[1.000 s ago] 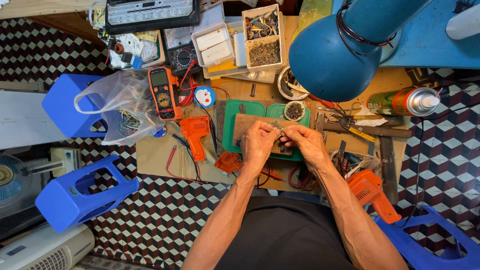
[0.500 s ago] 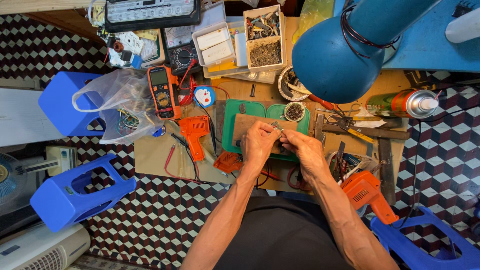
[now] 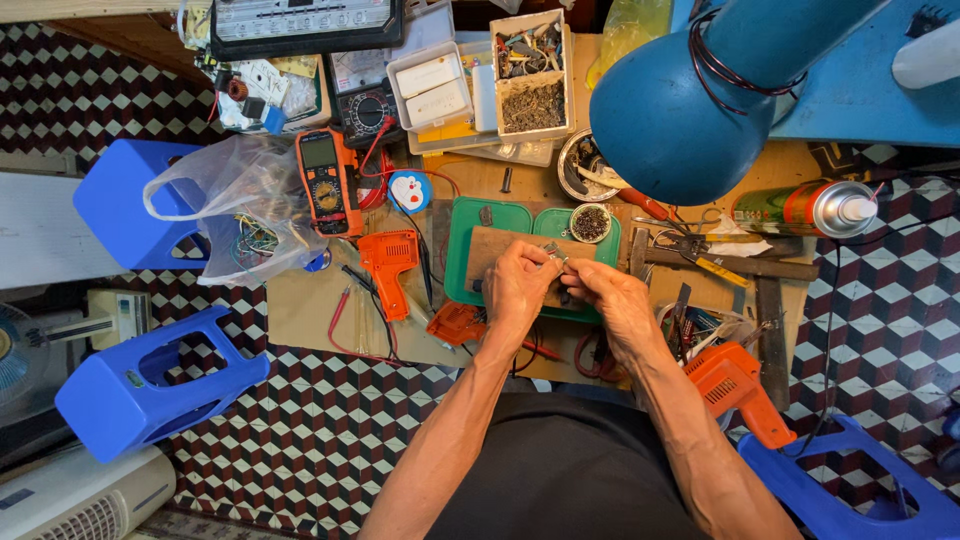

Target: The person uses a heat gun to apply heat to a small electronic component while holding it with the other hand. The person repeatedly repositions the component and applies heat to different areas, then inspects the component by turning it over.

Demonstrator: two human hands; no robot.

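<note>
At the back of the desk [image 3: 790, 165], a divided box [image 3: 530, 75] holds mixed small parts in its upper compartment and a dark heap of tiny pieces in the lower one. A small round tin [image 3: 590, 222] on the green tray [image 3: 500, 218] is filled with dark bits, and a clear plastic bag [image 3: 240, 200] at the left holds coiled wires.

Both hands meet over the green tray, forearms reaching in from below. The left hand [image 3: 515, 285] has its fingers curled, and the right hand [image 3: 615, 295] lies just beside it; the grip of each is pinched together on a small metal part [image 3: 552, 252] held between the fingertips, above a brown block [image 3: 490, 255] on the tray.

An orange multimeter [image 3: 322, 180] lies left of the tray, an orange soldering gun [image 3: 388, 265] below it. A blue lamp shade [image 3: 680, 110] hangs over the desk's right side and hides what lies beneath. A spray can [image 3: 800, 208] lies on its side at the right, with pliers [image 3: 700, 255] near it. Blue plastic stools [image 3: 150, 385] stand on the chequered floor.
</note>
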